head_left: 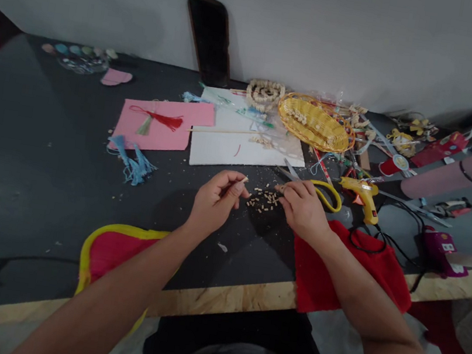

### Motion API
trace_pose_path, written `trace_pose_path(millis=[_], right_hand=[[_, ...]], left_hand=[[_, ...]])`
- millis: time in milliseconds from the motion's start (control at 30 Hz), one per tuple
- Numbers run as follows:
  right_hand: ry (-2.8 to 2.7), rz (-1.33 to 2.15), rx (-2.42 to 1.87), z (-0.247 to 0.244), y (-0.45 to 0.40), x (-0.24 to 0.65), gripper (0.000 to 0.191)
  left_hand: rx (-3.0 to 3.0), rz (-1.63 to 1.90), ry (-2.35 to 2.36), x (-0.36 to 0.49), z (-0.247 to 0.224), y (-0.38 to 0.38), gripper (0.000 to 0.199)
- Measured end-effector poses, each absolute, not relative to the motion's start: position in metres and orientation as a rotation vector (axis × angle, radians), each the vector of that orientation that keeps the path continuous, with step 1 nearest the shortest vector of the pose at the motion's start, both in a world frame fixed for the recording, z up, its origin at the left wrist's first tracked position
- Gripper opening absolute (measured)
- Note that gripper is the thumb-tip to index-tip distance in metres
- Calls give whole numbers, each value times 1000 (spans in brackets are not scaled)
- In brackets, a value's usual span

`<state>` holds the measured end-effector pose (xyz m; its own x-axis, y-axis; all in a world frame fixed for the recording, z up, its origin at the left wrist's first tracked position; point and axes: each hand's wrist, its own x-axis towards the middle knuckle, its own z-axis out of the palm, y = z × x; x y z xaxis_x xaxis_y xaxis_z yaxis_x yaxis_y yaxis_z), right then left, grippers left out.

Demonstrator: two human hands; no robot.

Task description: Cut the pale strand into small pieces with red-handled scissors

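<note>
At the far left, a clear dish [81, 66] sits at the back of the bench [251, 256] with a row of coloured balls [75, 50] along its rear; its contents are too blurred to identify. A pink scrap [116, 77] lies just beside it. Nearer the front, a magenta cloth [116, 251] with yellow edging lies under the left forearm. Blue tassels [131, 164] lie partly on a pink sheet [161, 142], which carries a red tassel [168, 122]. A smartphone [210, 43] leans against the wall.

The left hand [217, 198] is raised above the bench, its thumb and forefinger pinching a small pale piece [245, 179]. Behind, a white sheet [213, 153] lies flat; a beaded coil [266, 94] is farther back. Loose pale pieces [262, 200] are scattered on the bench between the hands. A yellow wicker basket [316, 129] holds a few pale bits [299, 117].

The right hand [304, 208] has its fingers bent beside the scatter; whether they grip a piece cannot be told. This hand partly covers yellow-handled scissors [338, 198]. To the right are a yellow glue gun [361, 197], a red cloth [359, 272] under the right forearm, a red thread spool [391, 166], a pink bottle [449, 176] and a purple box [440, 249].
</note>
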<state>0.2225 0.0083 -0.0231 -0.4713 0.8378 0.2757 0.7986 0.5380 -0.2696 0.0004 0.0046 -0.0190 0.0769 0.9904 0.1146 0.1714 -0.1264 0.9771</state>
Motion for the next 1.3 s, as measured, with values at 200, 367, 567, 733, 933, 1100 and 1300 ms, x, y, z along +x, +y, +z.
trace_pose_path(millis=[200,367,567,733,933,1100,1300], right_hand=[[-2425,46,-1489,-25,6,215,32],[-2454,38,-1511,-22,3,214,26],[-2371,108,-1455,-19,2,216,20],[-2403,119,-1438,-21,2,212,20],[-2448,60,-1447,-23,1,205,20],[-2454,82,-1431,-22,-2,203,18],[-2439,181,-1482,-22,-3,202,10]], left_hand=[[1493,1131,1234,0,-23,4,19],[1509,1115,1251,0,-22,4,21],[1515,1118,1239,0,-21,4,20],[1541,1102,1248,0,-21,4,19],[1568,1087,1253,2,-19,3,18],[1572,1069,1264,2,-17,2,20],[1638,1059,1280,2,-18,2,18]])
